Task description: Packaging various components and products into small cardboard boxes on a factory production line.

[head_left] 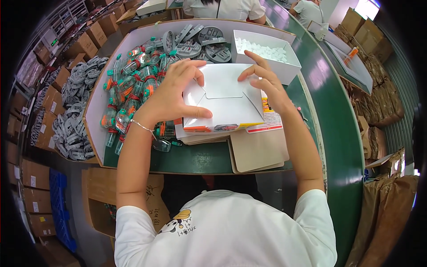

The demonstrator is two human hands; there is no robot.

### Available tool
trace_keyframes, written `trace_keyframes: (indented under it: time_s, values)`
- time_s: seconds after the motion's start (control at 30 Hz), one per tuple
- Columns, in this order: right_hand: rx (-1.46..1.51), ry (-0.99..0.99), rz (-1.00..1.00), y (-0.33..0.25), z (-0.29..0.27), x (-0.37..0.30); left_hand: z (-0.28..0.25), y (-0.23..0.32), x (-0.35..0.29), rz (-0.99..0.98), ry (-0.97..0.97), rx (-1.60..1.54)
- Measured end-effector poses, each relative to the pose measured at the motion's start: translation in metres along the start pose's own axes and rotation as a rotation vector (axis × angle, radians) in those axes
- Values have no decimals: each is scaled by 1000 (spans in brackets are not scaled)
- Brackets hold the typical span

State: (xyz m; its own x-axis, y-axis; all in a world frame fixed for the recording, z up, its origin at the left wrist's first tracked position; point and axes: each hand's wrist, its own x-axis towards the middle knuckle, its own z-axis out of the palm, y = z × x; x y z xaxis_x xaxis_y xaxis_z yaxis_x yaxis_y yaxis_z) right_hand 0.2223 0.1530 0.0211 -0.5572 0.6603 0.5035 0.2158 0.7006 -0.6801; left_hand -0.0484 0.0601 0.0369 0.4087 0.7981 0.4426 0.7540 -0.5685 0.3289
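A white carton box (pixel 222 112) with a tucked end flap faces up in front of me, its lower edge printed in orange and yellow. My left hand (pixel 178 91) grips its left side, the thumb lying across the near left part and the fingers at the far left corner. At the right edge, my right hand (pixel 269 85) holds the box with bent fingers; its index finger is lifted off, and its thumb is hidden. Flat brown cardboard pieces (pixel 260 151) lie beneath and beside the box, with a printed card (pixel 270 122) partly under it.
Clear bottle-shaped toys (pixel 133 86) with green and orange ends are heaped at left. Grey round track pieces (pixel 189 48) lie at the back beside a white box of small white pieces (pixel 262 51). A carton of grey parts (pixel 78 120) stands farther left. Across the table sits another person (pixel 222 10).
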Motion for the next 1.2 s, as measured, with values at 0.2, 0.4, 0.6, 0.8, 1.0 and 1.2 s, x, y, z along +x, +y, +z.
trace_keyframes:
  time_s: [0.2,0.4,0.6,0.8,1.0,1.2]
  values:
    - [-344,-299,-85,-29,-2,28,-6,22,12,-30,-106,-13]
    - [-662,-266,-121,-29,13,24,0,49,9,-46,-127,187]
    - [-106,-282,93,-28,-11,26,-1,53,13,-63,-120,262]
    - [312,495,0,-37,-33,-6,-19,42,-2,27,425,-8]
    - [391,402,-340,-79,29,-29,45,68,10,-139,664,-512]
    - [-524,-104,-330,-64,12,-40,102,63,-51,-300,976,-484]
